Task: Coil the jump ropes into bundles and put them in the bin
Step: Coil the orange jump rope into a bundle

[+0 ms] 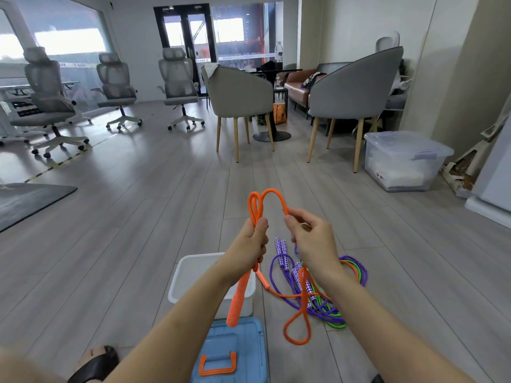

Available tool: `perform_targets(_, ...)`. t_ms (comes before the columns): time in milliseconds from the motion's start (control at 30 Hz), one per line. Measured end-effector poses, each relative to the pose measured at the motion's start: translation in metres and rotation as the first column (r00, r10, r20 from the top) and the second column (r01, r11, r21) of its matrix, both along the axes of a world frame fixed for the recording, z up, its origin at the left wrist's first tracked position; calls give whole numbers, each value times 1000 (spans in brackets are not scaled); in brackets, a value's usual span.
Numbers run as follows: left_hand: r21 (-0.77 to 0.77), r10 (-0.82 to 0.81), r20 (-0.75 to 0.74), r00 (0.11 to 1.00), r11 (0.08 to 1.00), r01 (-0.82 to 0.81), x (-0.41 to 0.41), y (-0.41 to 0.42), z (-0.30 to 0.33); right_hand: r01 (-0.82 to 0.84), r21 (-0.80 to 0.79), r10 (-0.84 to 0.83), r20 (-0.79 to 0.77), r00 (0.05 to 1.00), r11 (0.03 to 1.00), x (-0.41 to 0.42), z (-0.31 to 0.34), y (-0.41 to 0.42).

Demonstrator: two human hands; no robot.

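An orange jump rope point(266, 195) arches in loops between my two hands. My left hand point(253, 239) grips the gathered loops, and an orange patterned handle point(240, 298) hangs down from it. My right hand point(311, 237) pinches the rope's other strand, which drops to a loose loop point(297, 327) on the floor. Below my left forearm stands a white bin point(190, 275), partly hidden by that forearm. A tangle of purple, green and orange ropes point(330, 310) with purple patterned handles point(282, 251) lies on the floor right of the bin.
A blue lid with an orange handle point(229, 352) lies at my feet. Two grey armchairs point(240, 98) stand ahead, a clear lidded storage box point(401, 161) at right, office chairs point(179, 87) at the back left, a dark mat point(25, 203) at left.
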State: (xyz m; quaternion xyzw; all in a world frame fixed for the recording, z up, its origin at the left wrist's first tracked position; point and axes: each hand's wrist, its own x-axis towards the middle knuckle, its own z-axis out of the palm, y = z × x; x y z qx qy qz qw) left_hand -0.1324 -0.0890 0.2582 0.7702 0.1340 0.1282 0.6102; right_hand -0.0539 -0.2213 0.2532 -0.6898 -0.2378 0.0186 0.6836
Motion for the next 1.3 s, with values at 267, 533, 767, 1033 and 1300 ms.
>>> perform_targets(267, -123, -29, 126, 992, 991, 44, 6, -11, -4, -57, 48, 58, -10, 998, 997, -8, -13, 12)
perform_targets(533, -284, 318, 177, 932, 923, -261, 18, -2, -3, -280, -66, 273, -107, 956, 958, -4, -9, 11)
perform_targets(767, -733, 445, 286, 849, 672, -105, 20, 34, 27, -453, -263, 451, -71, 890, 852, 11, -23, -6)
perform_targets(1033, -664, 441, 248, 863, 726, -180, 13, 45, 38, -458, -477, 515, -11, 857, 750, 25, -21, -20)
perform_targets(1300, -66, 50, 77, 996, 997, -45, 4, 30, 24, -73, -600, 391, 418, 820, 796, 30, -2, -19)
